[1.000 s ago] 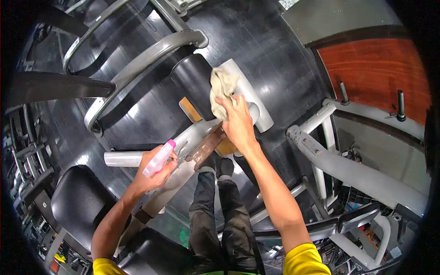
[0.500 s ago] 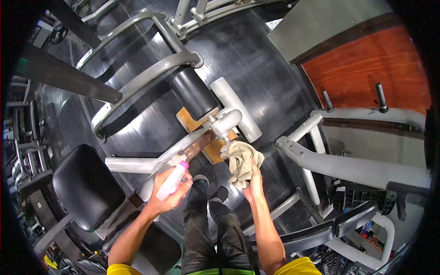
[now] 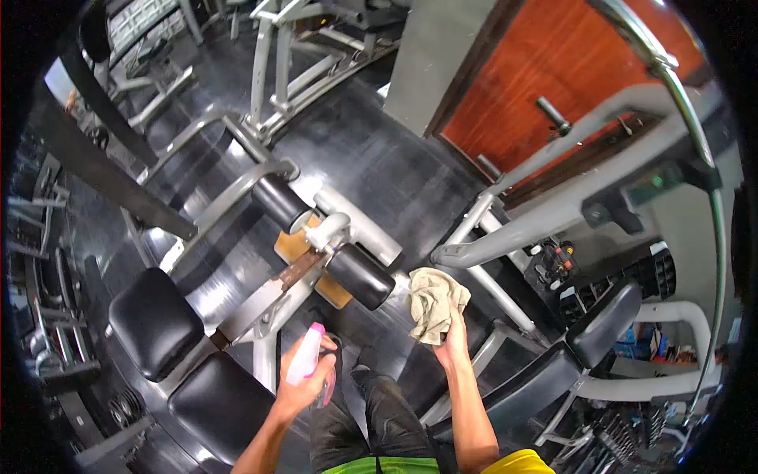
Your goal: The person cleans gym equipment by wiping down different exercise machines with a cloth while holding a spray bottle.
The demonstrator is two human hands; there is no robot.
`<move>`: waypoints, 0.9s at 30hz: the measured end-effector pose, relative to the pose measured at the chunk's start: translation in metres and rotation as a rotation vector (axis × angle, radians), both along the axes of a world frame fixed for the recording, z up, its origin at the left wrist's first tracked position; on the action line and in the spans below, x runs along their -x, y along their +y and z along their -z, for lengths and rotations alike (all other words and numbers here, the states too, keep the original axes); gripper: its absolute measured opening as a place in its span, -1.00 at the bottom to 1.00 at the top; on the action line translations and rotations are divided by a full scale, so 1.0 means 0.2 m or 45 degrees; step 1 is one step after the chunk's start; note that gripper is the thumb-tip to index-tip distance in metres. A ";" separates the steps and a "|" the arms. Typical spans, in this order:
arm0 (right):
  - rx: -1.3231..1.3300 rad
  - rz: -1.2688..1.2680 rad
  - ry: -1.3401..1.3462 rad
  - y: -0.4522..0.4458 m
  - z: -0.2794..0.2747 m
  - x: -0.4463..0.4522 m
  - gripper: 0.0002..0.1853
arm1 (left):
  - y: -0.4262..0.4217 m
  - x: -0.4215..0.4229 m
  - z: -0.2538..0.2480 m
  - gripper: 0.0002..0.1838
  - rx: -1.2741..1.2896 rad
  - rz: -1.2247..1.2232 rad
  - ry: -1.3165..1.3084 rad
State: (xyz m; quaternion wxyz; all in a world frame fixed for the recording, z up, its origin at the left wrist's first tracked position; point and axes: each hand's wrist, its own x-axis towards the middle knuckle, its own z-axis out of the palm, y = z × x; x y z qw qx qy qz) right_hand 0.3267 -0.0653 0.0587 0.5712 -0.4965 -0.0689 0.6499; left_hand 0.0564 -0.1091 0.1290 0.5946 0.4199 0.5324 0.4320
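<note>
“Cloth, beige and crumpled (image 3: pixel 433 304), is seen near the middle. How is it held?”

“By its lower edge, in the bare right hand (image 3: pixel 453 338). It seems to be pinched there, but most of the fingers are hidden. It is held just beside the round black padded roller (image 3: pixel 361 276), and a gap is seen between them.”

“And the bare left hand (image 3: pixel 300 385)?”

“It is curled around a plastic spray bottle with a white head and a pink tip (image 3: pixel 305 359). Whether it is being squeezed cannot be told.”

“What could go wrong?”

“A squirt might be let out by mistake if the bottle is gripped too hard. Then the shiny black floor (image 3: pixel 371 150) could be made slippery. The cloth might be dropped, since only one edge is held. Or it could be caught on the long grey metal bar with a worn brown patch (image 3: pixel 268 299), if swung too close.”

“Can any words be read?”

“None. No label can be made out on the bottle. A green glow is seen on the dark boxy part at the right (image 3: pixel 669 178), but no letters can be picked out.”
</note>
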 end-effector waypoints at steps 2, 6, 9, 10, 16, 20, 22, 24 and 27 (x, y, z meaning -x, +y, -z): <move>-0.004 0.052 0.036 -0.06 -0.12 -0.05 -0.54 | -0.06 -0.04 -0.01 -0.76 -0.150 0.038 0.092; -0.053 0.083 0.080 -0.22 -0.28 -0.16 -0.54 | -0.15 -0.15 -0.26 -0.75 -0.029 0.078 -0.068; -0.056 0.153 0.101 -0.37 -0.37 -0.23 -0.55 | -0.24 -0.19 -0.39 -0.76 -0.090 0.095 -0.148; -0.053 0.185 0.141 -0.38 -0.40 -0.25 -0.56 | -0.26 -0.20 -0.42 -0.76 -0.119 0.094 -0.131; -0.155 0.193 0.096 -0.46 -0.68 -0.38 -0.56 | -0.28 -0.26 -0.61 -0.81 -0.097 0.034 -0.155; -0.159 0.214 -0.002 -0.39 -0.81 -0.42 -0.57 | -0.20 -0.27 -0.70 -0.82 -0.161 0.086 -0.122; -0.205 0.210 0.007 -0.36 -0.82 -0.44 -0.58 | -0.16 -0.26 -0.73 -0.82 -0.177 0.095 -0.132; -0.241 0.201 0.011 -0.32 -0.82 -0.45 -0.58 | -0.12 -0.26 -0.77 -0.82 -0.183 0.100 -0.145; -0.252 0.250 0.129 -0.24 -0.87 -0.42 -0.59 | -0.04 -0.26 -0.82 -0.85 -0.196 0.056 -0.213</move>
